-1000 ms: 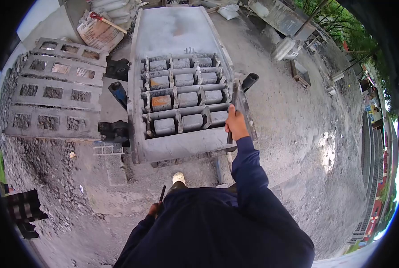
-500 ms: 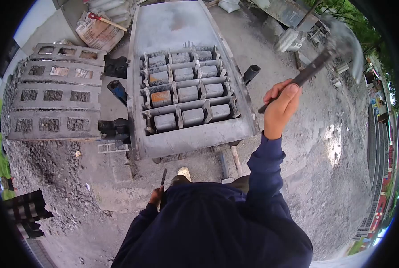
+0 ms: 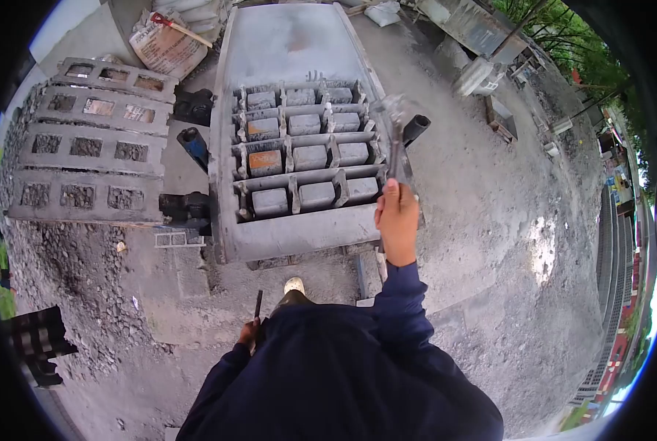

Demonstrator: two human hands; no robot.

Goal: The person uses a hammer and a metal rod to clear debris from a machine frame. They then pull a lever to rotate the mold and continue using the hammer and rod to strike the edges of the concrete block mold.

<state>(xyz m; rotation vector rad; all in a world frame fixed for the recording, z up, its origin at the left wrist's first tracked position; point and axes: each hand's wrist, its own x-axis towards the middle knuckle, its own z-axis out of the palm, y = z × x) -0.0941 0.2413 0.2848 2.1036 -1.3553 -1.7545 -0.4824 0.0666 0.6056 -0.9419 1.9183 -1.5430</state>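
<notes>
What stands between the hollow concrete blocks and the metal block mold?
In the head view, a blue tube and two black cylindrical parts stand between the blocks and the mold.

Frame top plate (image 3: 291,51): metal look, smooth, matt grey, dusty. Inserts (image 3: 316,195): same grey, 2 w/ rust-orange patches. Hollow blks (image 3: 56,195): conc. look, rough, matt. Gravel (image 3: 97,268): coarse. Hammer (image 3: 396,151): dark shaft, mat'l unclear, head blurred. Rod (image 3: 258,303): dark, mat'l unclear. Sleeve (image 3: 400,294): navy cloth, matt. Sack (image 3: 168,50): printed, paper vs woven plastic n/c. Tool handle (image 3: 192,34): wood look. Ground (image 3: 483,220): rough, dusty.
</notes>
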